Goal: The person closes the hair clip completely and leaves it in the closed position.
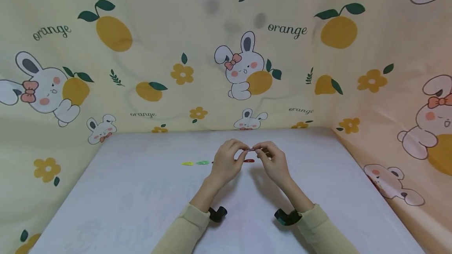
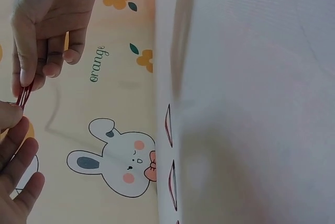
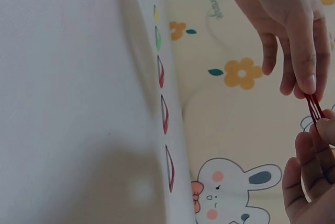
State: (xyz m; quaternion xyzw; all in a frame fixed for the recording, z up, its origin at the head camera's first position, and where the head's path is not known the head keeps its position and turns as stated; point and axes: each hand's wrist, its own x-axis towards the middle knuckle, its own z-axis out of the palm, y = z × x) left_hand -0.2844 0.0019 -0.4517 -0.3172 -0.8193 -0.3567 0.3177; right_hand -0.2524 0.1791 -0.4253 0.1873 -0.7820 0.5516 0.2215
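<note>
A dark red snap hair clip (image 1: 251, 150) is held above the table between both hands. My left hand (image 1: 226, 161) pinches one end of it between thumb and fingertips, and my right hand (image 1: 275, 163) pinches the other. The right wrist view shows slits along the held clip (image 3: 314, 108). Below the hands, clips lie in a row: a yellow clip (image 1: 187, 164), a green clip (image 1: 203, 162) and three red ones, the rightmost red clip (image 1: 249, 160) beneath the fingers. My left hand hides part of this row in the head view.
The clips rest on a white-covered table (image 1: 141, 207). Behind it and along both sides hangs a cream curtain (image 1: 197, 22) printed with rabbits and oranges. A dark wrist camera (image 1: 217, 214) sits at the left cuff, another wrist camera (image 1: 287, 217) at the right.
</note>
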